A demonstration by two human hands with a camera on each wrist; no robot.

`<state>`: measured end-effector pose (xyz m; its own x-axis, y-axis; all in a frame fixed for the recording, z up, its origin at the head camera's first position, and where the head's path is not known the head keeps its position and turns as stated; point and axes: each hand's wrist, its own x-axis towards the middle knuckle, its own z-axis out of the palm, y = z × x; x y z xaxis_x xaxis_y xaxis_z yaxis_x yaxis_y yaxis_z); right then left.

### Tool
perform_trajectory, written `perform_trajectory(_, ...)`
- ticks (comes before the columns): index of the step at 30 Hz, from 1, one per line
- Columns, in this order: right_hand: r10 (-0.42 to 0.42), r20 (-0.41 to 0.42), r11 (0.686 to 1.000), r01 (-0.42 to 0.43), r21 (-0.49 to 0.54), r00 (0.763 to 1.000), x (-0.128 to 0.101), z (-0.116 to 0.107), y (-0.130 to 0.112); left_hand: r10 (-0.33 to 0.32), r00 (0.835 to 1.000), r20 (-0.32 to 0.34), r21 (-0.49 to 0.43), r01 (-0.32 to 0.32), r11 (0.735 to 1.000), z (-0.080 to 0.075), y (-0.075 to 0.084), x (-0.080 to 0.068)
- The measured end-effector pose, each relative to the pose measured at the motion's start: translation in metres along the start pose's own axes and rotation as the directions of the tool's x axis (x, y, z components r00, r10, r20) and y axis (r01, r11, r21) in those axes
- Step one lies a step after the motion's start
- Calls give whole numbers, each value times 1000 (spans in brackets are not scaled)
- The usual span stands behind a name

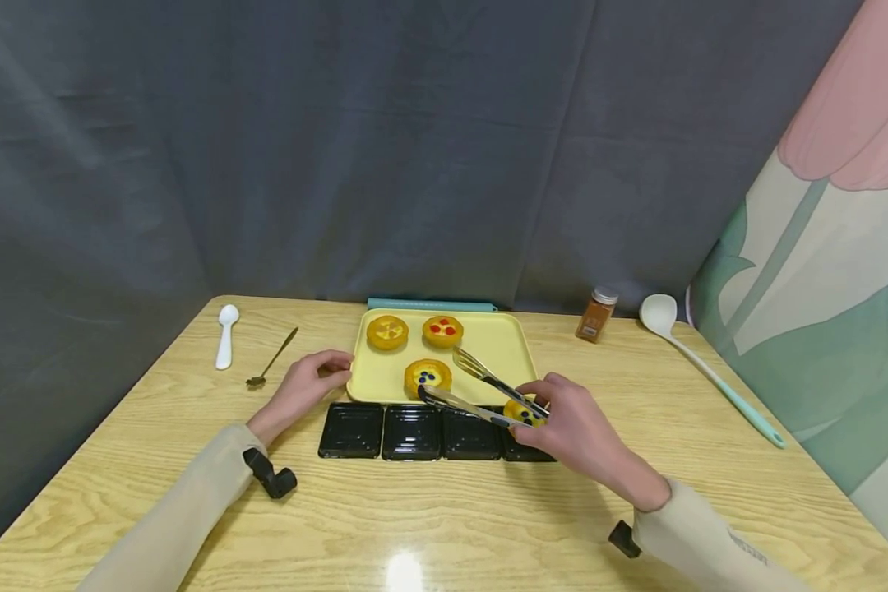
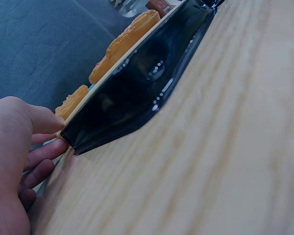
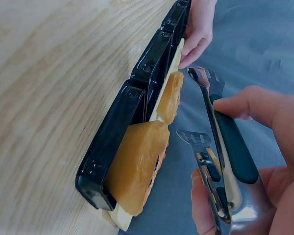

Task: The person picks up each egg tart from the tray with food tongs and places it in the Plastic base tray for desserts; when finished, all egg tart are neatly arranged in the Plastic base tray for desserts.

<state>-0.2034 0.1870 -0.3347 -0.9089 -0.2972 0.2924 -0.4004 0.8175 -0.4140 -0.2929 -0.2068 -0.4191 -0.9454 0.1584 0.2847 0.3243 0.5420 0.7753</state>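
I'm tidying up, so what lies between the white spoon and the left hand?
A thin metal utensil lies on the table between the white spoon and left hand, in the head view.

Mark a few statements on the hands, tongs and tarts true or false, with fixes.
1. The right hand holds metal tongs. True.
2. The tips of the tongs are pressed together. False: they stand apart.
3. The left hand holds the white spoon. False: it is at the left edge of the yellow tray.
4. The red-topped tart is on the yellow tray. True.
5. A tart sits in the leftmost black container. False: a blueberry-topped tart is in the rightmost black container.
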Motion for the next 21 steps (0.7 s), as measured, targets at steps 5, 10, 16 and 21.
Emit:
perform_trajectory(5, 3, 7, 1000, -3, -4, 1000, 10, 7, -2, -9, 1000, 3, 2, 9, 1000, 0, 1, 0)
perform_trajectory(10, -5, 12, 1000, 5, -18, 1000, 16, 12, -3, -8, 1000, 2, 3, 8, 1000, 0, 1, -1)
perform_trajectory(16, 2, 27, 1000, -1, -31, 1000, 20, 16, -5, -7, 1000, 0, 4, 7, 1000, 0, 0, 0)
perform_trajectory(21, 8, 36, 999, -7, -33, 999, 23, 19, -5, -10, 1000, -1, 8, 10, 1000, 0, 0, 0)
